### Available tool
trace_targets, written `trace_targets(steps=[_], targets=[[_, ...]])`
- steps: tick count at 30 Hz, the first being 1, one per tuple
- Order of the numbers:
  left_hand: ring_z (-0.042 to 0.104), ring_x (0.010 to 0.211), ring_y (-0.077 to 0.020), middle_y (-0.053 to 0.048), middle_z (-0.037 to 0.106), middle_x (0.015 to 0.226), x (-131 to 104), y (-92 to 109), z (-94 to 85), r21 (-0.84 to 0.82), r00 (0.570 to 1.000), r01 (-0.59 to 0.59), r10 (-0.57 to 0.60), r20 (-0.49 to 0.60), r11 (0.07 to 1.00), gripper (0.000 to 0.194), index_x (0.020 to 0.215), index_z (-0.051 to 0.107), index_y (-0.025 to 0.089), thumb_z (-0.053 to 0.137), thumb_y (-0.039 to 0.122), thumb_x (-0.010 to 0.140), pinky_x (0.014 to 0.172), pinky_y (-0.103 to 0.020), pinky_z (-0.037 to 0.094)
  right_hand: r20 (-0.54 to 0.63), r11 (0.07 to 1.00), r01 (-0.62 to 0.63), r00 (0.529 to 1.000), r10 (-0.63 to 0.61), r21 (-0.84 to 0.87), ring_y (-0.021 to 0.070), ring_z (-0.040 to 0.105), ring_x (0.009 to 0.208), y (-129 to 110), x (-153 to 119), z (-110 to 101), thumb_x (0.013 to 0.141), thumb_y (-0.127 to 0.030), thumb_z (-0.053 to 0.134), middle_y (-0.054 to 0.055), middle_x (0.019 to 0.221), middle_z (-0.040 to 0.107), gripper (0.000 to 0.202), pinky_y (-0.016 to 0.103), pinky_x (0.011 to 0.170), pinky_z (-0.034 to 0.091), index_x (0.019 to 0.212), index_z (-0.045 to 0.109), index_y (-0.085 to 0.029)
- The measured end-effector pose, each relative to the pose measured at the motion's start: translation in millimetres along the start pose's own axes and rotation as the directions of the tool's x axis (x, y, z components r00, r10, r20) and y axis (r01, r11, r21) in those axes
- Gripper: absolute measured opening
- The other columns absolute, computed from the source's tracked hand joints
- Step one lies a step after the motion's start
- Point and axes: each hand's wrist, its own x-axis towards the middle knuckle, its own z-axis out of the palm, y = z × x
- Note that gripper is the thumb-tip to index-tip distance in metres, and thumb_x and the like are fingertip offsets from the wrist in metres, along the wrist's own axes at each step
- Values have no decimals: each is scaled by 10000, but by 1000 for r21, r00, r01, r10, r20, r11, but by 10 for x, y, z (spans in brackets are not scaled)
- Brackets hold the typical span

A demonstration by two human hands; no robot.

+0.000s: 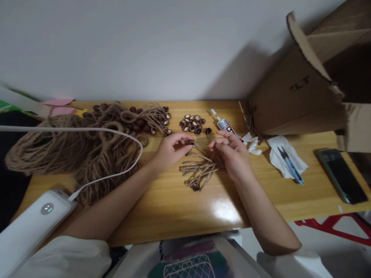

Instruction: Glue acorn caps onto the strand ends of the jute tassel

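My left hand (pixel 174 148) is closed, thumb and forefinger pinching a small dark brown nut shell (pixel 191 142) close to the end of a cord strand. To its right, my right hand (pixel 233 154) has its fingertips pressed together; whatever sits between them is too small to make out. A bundle of jute cord (pixel 199 166) fans out on the table between the hands, its gathered part partly hidden by my right hand. Another shell (pixel 196 187) sits at the lower strand ends. Beyond the hands lie a cluster of half shells (pixel 191 123) and a single shell (pixel 208 131).
A glue tube (pixel 224 124) lies behind my right hand. Thread snips (pixel 290 165) rest on white tissue (pixel 274 148), with a phone (pixel 342 175) farther right. A cardboard box (pixel 290 88) stands back right. Jute coils (pixel 55 143), a white cable (pixel 116 172) and a power bank (pixel 37 220) occupy the left.
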Motion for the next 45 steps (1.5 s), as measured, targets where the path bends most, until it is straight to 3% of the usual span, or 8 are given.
trace_targets(steps=[22, 33, 39, 45], targets=[[599, 715, -110, -44, 705, 855, -2, -28, 11, 3, 1000, -1, 1, 4, 1000, 195, 931, 675, 148, 660, 179, 739, 687, -227, 491, 20, 1000, 7, 1000, -7, 19, 101, 570, 585, 6, -4, 7, 617, -236, 667, -52, 639, 652, 339, 252, 627, 472, 922, 522, -207], [589, 742, -125, -63, 678, 896, 16, -25, -17, 75, 997, -81, 80, 20, 994, 234, 983, 699, 158, 651, 180, 755, 690, -242, 484, 16, 999, -7, 1000, 6, 47, 95, 564, 573, 15, -1, 10, 608, -232, 678, -51, 642, 657, 348, 242, 606, 464, 919, 526, -198], [580, 758, -114, -56, 664, 934, 28, -31, -18, -45, 994, 36, -40, -101, 998, 244, 1003, 678, 153, 624, 219, 774, 708, -230, 470, 8, 997, -26, 1000, 26, 66, 103, 587, 618, 17, 4, -4, 600, -237, 695, -55, 641, 654, 365, 248, 650, 464, 926, 533, -205], [611, 816, -131, -62, 693, 1002, 37, -39, -18, -107, 982, 133, -145, -117, 985, 272, 1010, 668, 154, 633, 246, 756, 769, -254, 487, 109, 990, -130, 986, 124, 50, 126, 626, 715, -12, 55, -77, 609, -268, 727, -35, 690, 676, 387, 268, 734, 445, 945, 548, -200]])
